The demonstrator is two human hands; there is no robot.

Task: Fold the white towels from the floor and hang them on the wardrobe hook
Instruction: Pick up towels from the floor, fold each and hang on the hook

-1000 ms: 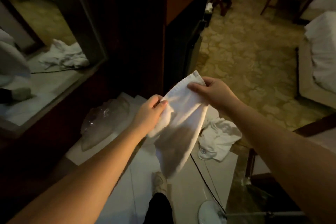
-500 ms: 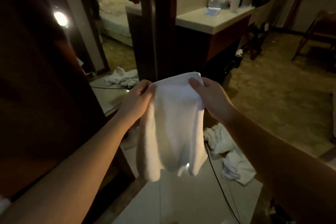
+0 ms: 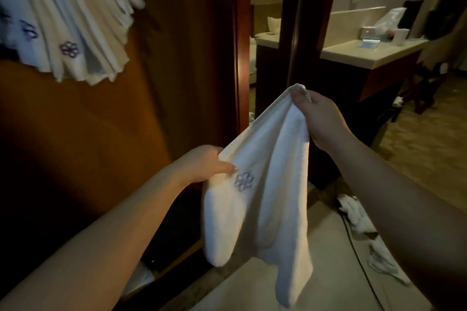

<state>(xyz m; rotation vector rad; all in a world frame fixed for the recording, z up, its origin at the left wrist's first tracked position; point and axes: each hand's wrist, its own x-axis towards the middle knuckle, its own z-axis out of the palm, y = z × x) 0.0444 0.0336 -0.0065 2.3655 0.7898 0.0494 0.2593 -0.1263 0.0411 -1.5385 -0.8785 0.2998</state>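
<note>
A white towel (image 3: 273, 197) with a small purple flower emblem hangs in folds between my two hands, in front of the brown wardrobe (image 3: 126, 134). My right hand (image 3: 321, 118) pinches its bunched top corner, held higher. My left hand (image 3: 207, 163) grips the lower left edge near the emblem. Several white towels (image 3: 63, 23) with the same emblem hang fanned out at the upper left of the wardrobe; the hook itself is hidden behind them. More crumpled white towels (image 3: 358, 217) lie on the tiled floor at the right.
A dark door frame (image 3: 290, 33) stands behind the towel, with a bed seen beyond it. A pale counter (image 3: 366, 53) with a plastic bag and small items is at the right. A black cable (image 3: 361, 262) runs across the floor tiles. Patterned carpet lies far right.
My view has swung up and left toward the wardrobe, bringing the hung towels into sight. My right hand rose with the towel's corner while my left hand dropped lower along its edge.
</note>
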